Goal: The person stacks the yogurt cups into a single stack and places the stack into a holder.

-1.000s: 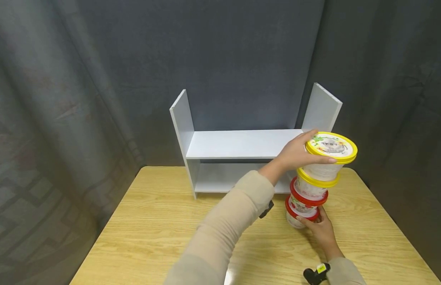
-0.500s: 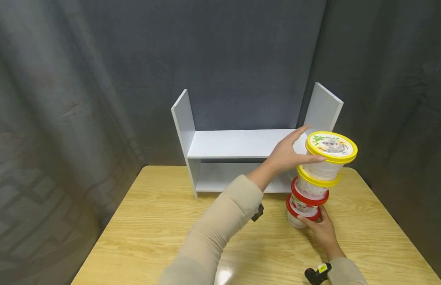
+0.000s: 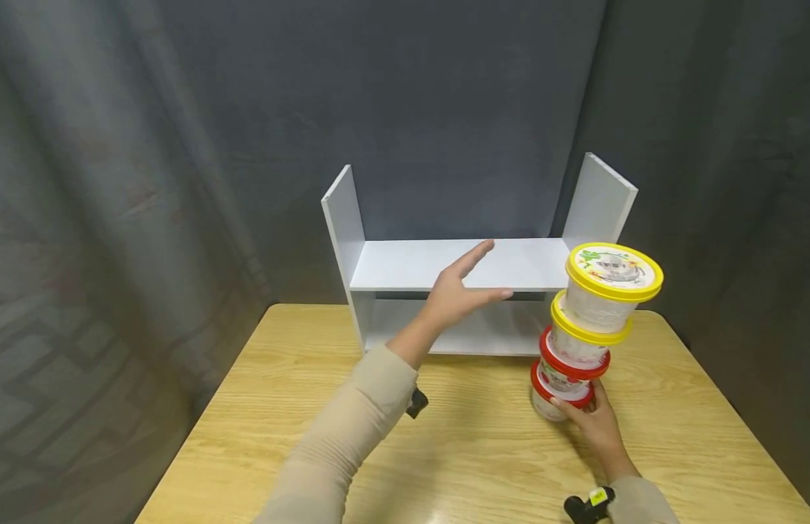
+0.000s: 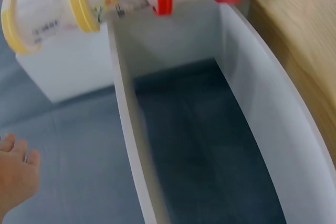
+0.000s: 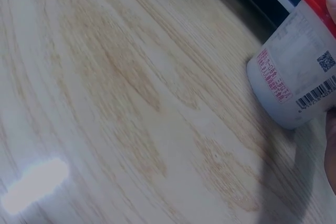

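Several lidded plastic tubs stand in one stack at the right of the table. On top is a yellow-lidded tub (image 3: 614, 273), over a second yellow-lidded tub (image 3: 578, 342). Below come a red-lidded tub (image 3: 562, 375) and the bottom red-lidded tub (image 5: 294, 61), which rests on the wood. My right hand (image 3: 597, 429) grips the bottom tub near its lid, thumb in front. My left hand (image 3: 453, 295) is apart from the stack, to its left, holding nothing, thumb and fingers spread in front of the shelf.
A white two-tier shelf (image 3: 431, 266) with upright side panels stands at the back of the wooden table (image 3: 280, 407), just behind and left of the stack. Grey curtains (image 3: 457, 94) hang around the table's back and sides.
My left hand has let go of the top tub's lid and moved left, away from the stack. The stack stays standing, and my right hand keeps its hold on the bottom tub.
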`<act>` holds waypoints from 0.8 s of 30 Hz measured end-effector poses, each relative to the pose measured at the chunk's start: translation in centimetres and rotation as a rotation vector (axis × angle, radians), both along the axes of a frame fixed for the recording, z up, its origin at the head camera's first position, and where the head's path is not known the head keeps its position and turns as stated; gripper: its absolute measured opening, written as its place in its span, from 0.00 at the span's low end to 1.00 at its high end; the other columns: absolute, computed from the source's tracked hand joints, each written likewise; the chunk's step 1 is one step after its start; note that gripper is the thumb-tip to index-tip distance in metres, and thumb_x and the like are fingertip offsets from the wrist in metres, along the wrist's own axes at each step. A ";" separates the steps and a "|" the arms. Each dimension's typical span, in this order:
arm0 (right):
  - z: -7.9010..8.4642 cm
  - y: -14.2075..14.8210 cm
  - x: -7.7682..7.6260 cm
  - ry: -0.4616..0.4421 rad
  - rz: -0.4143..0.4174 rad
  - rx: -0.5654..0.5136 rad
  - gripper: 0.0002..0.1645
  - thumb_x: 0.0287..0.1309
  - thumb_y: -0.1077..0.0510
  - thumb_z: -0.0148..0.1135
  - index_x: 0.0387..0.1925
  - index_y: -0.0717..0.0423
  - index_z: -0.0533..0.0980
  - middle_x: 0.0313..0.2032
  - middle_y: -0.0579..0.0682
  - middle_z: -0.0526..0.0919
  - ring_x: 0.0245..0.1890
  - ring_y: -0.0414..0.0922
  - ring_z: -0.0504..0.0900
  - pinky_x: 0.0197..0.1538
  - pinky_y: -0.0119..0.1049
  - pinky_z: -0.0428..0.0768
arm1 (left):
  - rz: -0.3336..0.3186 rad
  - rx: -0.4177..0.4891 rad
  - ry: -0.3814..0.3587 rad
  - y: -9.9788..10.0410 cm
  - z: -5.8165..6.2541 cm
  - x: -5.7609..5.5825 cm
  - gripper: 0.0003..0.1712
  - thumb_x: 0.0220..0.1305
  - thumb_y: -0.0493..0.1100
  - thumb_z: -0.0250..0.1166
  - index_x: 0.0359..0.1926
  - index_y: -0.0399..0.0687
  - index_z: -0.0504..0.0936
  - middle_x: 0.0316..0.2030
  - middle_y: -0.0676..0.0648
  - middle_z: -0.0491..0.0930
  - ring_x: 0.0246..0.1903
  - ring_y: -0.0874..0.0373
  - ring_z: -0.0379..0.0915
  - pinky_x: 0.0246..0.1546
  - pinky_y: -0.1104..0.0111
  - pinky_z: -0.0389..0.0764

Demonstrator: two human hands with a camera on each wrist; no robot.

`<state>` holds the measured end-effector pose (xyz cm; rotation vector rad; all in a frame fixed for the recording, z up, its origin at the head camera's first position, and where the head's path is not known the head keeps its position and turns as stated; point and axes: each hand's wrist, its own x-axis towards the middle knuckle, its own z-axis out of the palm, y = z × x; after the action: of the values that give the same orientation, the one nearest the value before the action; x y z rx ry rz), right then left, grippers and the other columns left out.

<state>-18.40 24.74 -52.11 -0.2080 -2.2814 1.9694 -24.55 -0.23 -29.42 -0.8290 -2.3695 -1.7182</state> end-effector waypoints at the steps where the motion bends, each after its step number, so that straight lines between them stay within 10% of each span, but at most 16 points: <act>1: -0.2 0.1 -0.1 0.004 -0.004 0.002 0.50 0.47 0.54 0.63 0.65 0.37 0.42 0.60 0.54 0.53 0.58 0.44 0.53 0.58 0.30 0.57 | 0.002 0.013 0.009 -0.7 -0.1 0.0 0.42 0.43 0.49 0.69 0.61 0.61 0.60 0.58 0.63 0.60 0.58 0.69 0.49 0.57 0.68 0.56; 9: -0.2 0.3 -0.3 0.002 -0.001 0.044 0.51 0.47 0.53 0.63 0.65 0.39 0.42 0.59 0.57 0.53 0.57 0.47 0.54 0.57 0.32 0.59 | 0.085 0.093 0.051 -6.2 0.5 1.8 0.38 0.48 0.37 0.65 0.61 0.41 0.59 0.59 0.46 0.60 0.58 0.59 0.53 0.57 0.68 0.56; 15: -2.0 0.9 -1.0 0.007 -0.020 0.094 0.50 0.46 0.51 0.63 0.64 0.36 0.43 0.57 0.54 0.56 0.53 0.41 0.59 0.43 0.14 0.62 | 0.245 0.148 0.012 -10.0 -0.4 1.7 0.36 0.49 0.36 0.64 0.60 0.39 0.60 0.58 0.44 0.62 0.57 0.55 0.56 0.56 0.70 0.57; 24: 0.7 -0.1 -0.1 -0.024 -0.008 0.065 0.51 0.47 0.54 0.63 0.65 0.47 0.41 0.58 0.57 0.53 0.56 0.49 0.55 0.57 0.33 0.60 | 0.458 0.279 0.039 -15.2 -2.2 0.1 0.34 0.49 0.38 0.65 0.59 0.42 0.64 0.57 0.47 0.64 0.56 0.61 0.57 0.56 0.73 0.57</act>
<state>-18.45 24.68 -51.38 -0.2352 -2.3511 1.8960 -24.42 -15.48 -31.63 -0.2490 -2.0179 -1.7482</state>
